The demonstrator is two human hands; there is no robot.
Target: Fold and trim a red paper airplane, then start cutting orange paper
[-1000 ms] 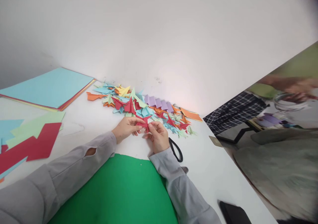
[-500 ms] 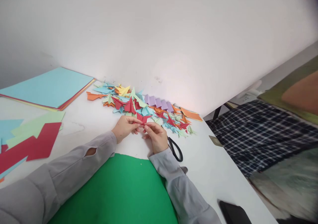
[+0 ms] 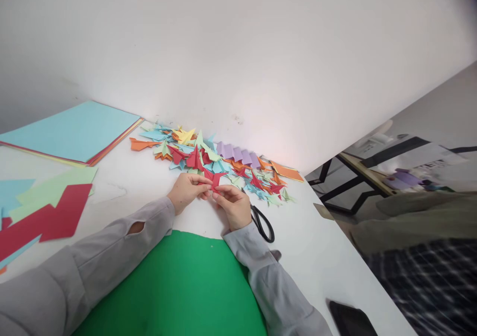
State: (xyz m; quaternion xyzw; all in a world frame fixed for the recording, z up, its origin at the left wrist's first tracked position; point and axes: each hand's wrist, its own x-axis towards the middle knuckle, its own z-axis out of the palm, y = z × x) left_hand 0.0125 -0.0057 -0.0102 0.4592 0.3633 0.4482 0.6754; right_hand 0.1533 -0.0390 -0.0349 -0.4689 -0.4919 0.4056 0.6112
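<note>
- Far left on the white bench (image 3: 305, 256), a stack of coloured sheets (image 3: 78, 132) lies with light blue on top; nearer you are red sheets (image 3: 69, 214) over other cut paper.
- Your left hand (image 3: 186, 193) has its fingers pinched on the small red folded paper (image 3: 213, 178).
- That paper is between your hands, just before the near edge of a heap of folded paper pieces (image 3: 196, 158), its pointed parts flaring away from you.
- Your right hand (image 3: 234, 207) also pinches it. Compared with a second ago, this hand has moved in toward the left, and the fingertips nearly meet. The grip seems concentrated at the near end, leaving the far end free.
- Beside your right wrist is a black loop handle (image 3: 273, 232).
- Lower right, a black flat object (image 3: 352, 318) lies near the bench edge.
</note>
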